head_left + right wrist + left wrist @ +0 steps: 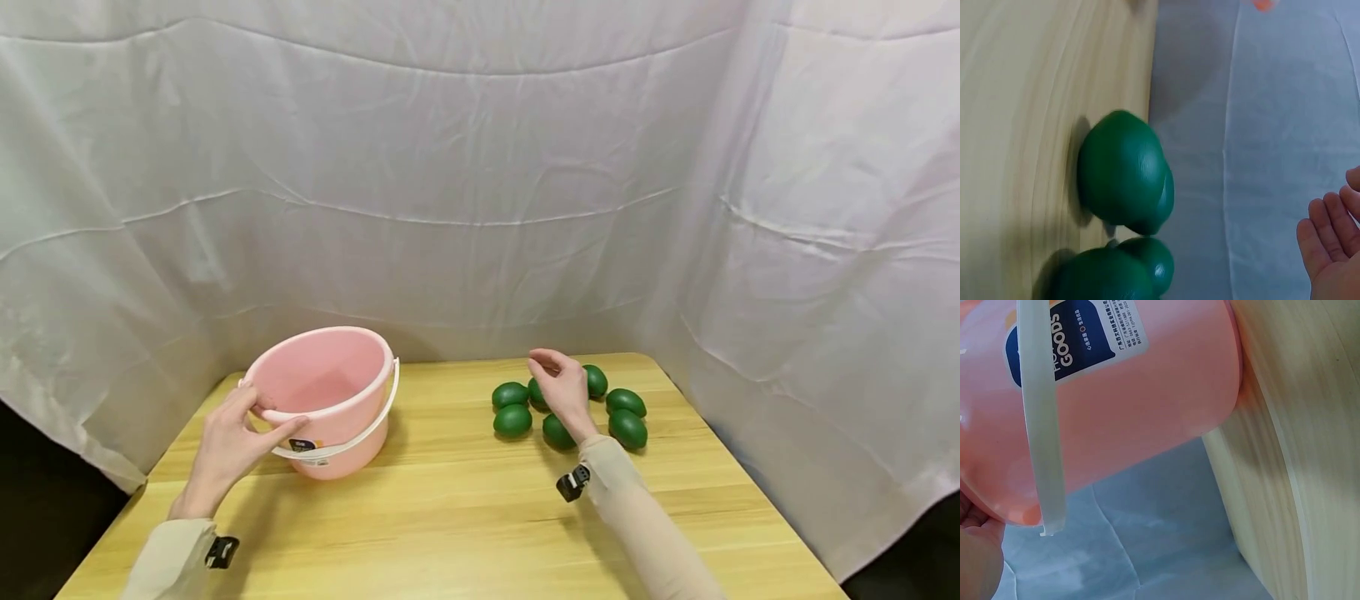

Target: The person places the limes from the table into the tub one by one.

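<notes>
A pink bucket (330, 392) with a white handle (360, 437) stands on the left of the wooden table (465, 517). My left hand (236, 437) grips its near rim, thumb and fingers curled round the edge. In the left wrist view the bucket's pink wall (1147, 394) and its handle (1041, 425) fill the frame. Several green avocados (513, 420) lie in a cluster on the right. My right hand (558, 385) hovers over them with relaxed fingers, holding nothing. The right wrist view shows avocados (1122, 175) close up and my open fingers (1329, 237) at the edge.
White cloth (480, 183) hangs behind and on both sides of the table. The bucket stands close to the table's left edge. Bare wood lies between the bucket and the avocados and along the front.
</notes>
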Available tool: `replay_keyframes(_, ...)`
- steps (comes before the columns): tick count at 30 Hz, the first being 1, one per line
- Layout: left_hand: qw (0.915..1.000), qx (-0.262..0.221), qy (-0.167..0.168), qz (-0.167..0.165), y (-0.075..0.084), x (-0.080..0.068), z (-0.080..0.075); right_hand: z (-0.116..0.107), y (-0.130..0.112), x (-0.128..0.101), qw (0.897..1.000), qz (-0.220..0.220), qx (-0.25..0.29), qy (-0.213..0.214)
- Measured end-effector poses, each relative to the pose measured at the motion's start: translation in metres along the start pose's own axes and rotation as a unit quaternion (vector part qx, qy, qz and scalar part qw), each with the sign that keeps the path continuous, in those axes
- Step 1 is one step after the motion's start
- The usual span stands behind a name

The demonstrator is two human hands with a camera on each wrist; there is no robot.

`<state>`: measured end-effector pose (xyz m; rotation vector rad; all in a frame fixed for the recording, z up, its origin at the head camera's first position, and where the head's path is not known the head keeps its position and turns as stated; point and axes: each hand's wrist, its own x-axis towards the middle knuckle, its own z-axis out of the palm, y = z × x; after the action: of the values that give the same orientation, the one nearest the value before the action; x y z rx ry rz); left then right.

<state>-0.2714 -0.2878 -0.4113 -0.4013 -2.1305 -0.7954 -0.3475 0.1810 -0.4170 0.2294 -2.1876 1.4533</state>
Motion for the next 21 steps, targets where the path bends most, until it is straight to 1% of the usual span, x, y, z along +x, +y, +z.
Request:
replay_keyframes(3, 1.0000, -0.001, 0.002, 0.008, 0.001, 0.000, 0.000, -0.012, 0.007, 0.000, 1.000, 0.009, -0.008, 0.005)
replay_keyframes(8, 0.9998, -0.003, 0.006, 0.017, 0.000, 0.000, 0.000, -0.030, 0.018, -0.001, 0.999, 0.038, -0.024, 0.002)
replay_keyframes(13, 0.9998, 0.004, 0.008, 0.015, 0.000, -0.001, 0.000, -0.051, 0.028, -0.005, 0.996, 0.080, -0.038, -0.010)
replay_keyframes(17, 0.9999, 0.009, 0.008, 0.010, 0.001, -0.001, -0.001, -0.067, 0.036, -0.007, 0.993, 0.114, -0.037, -0.019)
replay_keyframes(21, 0.9999, 0.009, 0.005, 0.009, 0.001, -0.001, -0.002, -0.083, 0.049, -0.007, 0.989, 0.123, -0.076, -0.035)
